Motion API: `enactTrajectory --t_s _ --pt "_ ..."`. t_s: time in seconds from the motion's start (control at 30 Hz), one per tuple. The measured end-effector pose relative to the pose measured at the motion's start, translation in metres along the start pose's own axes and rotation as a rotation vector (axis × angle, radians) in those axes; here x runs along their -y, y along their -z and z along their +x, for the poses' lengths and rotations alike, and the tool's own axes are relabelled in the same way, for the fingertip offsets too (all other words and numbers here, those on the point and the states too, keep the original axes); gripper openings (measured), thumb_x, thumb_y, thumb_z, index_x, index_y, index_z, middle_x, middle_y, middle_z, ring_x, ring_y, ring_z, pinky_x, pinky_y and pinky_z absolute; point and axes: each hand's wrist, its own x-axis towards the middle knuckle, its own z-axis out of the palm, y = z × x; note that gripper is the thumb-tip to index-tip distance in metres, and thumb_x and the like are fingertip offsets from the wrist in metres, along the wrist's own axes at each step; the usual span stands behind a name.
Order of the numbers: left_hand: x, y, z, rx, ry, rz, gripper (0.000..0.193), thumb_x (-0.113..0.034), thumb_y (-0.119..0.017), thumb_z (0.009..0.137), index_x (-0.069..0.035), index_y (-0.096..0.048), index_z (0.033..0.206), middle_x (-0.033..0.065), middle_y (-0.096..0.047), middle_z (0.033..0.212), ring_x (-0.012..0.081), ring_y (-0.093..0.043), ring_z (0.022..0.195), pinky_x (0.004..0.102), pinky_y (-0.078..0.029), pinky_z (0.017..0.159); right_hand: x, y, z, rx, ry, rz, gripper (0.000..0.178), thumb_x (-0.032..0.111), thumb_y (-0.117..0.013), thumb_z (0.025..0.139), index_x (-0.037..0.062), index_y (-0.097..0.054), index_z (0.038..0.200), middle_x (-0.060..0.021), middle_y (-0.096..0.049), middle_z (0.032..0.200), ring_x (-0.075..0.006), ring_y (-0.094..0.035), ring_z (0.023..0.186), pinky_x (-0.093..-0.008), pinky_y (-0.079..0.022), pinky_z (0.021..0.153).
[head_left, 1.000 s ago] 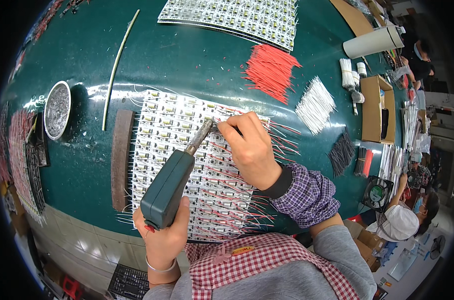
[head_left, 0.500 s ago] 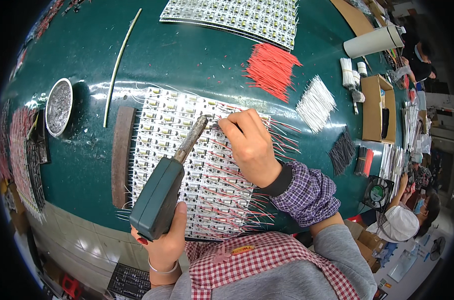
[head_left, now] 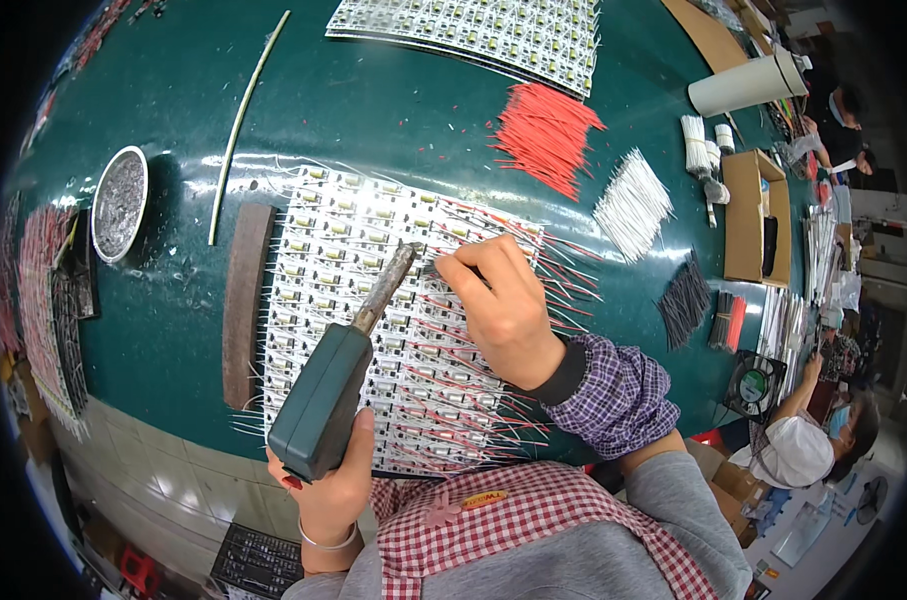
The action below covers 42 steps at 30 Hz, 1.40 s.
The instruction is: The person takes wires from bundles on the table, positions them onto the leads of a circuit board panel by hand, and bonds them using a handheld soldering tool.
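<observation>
My left hand [head_left: 339, 480] is wrapped round the dark green handle of a soldering gun [head_left: 318, 400]. Its grey, worn tip slants up and to the right over a panel of small white circuit boards [head_left: 348, 225]. Close to the tip, the thumb and forefinger of my right hand [head_left: 508, 320] are pinched together just above the panel. What they pinch is too small to make out, perhaps a thin wire end. Red and white wires [head_left: 563, 270] stick out from the panel's right side, partly under my right hand.
A brown bar [head_left: 246, 310] lies along the panel's left edge. Farther left stands a metal bowl [head_left: 120, 205]. Red wires [head_left: 543, 140], white wires [head_left: 633, 205] and black wires [head_left: 683, 300] lie in piles at right, near a cardboard box [head_left: 743, 255]. More boards [head_left: 473, 40] are stacked at the back.
Both my hands have come slightly nearer to me across the panel. The soldering gun's tip has shifted down with them, and my right fingers stay pinched.
</observation>
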Motion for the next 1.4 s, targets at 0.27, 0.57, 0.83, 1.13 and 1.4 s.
enactTrajectory --t_s 0.27,0.57,0.83,1.13,1.4 --pt "0.001 -0.002 -0.003 -0.031 -0.027 0.029 0.025 -0.004 -0.082 0.076 0.004 -0.069 0.096 0.0109 -0.068 0.092 0.0179 -0.063 0.07 0.03 -0.049 0.062 0.003 -0.002 0.0 0.02 -0.015 -0.014 0.034 -0.004 -0.062 0.07 -0.0049 -0.062 0.105 -0.0137 -0.057 0.097 -0.0292 -0.056 0.088 -0.0361 -0.051 0.074" --pt "-0.018 -0.002 0.011 0.1 -0.032 -0.016 0.017 0.001 -0.076 0.079 0.007 -0.067 0.092 0.0097 -0.067 0.082 0.0148 -0.063 0.065 0.0284 -0.048 0.059 0.005 -0.001 0.0 0.048 -0.018 -0.028 0.035 -0.004 -0.061 0.07 -0.0065 -0.061 0.106 -0.0153 -0.056 0.098 -0.0307 -0.055 0.089 -0.0365 -0.05 0.076" --pt "-0.01 0.002 0.003 0.015 0.024 -0.029 0.023 -0.002 -0.079 0.076 0.005 -0.069 0.096 0.0106 -0.068 0.094 0.0171 -0.063 0.072 0.0286 -0.05 0.065 0.007 -0.003 0.004 -0.018 -0.033 -0.036 0.037 -0.01 -0.064 0.066 -0.0049 -0.067 0.102 -0.013 -0.06 0.092 -0.0278 -0.058 0.081 -0.0357 -0.051 0.066" --pt "-0.012 0.008 -0.001 -0.018 -0.006 0.017 0.03 -0.004 -0.08 0.074 0.006 -0.07 0.1 0.0127 -0.072 0.087 0.0186 -0.066 0.068 0.0295 -0.052 0.062 0.005 -0.001 0.0 0.049 -0.006 -0.052 0.034 -0.003 -0.061 0.071 -0.0062 -0.061 0.105 -0.0149 -0.056 0.098 -0.0298 -0.055 0.09 -0.0359 -0.05 0.076" --pt "-0.003 0.021 -0.013 0.109 0.049 -0.011 0.048 0.005 -0.076 0.078 0.007 -0.06 0.124 0.0148 -0.067 0.113 0.0198 -0.065 0.097 0.0289 -0.053 0.083 0.011 0.006 -0.003 0.028 0.005 -0.032 0.035 -0.004 -0.062 0.071 -0.0068 -0.061 0.106 -0.0148 -0.057 0.098 -0.0295 -0.055 0.089 -0.0359 -0.051 0.074"
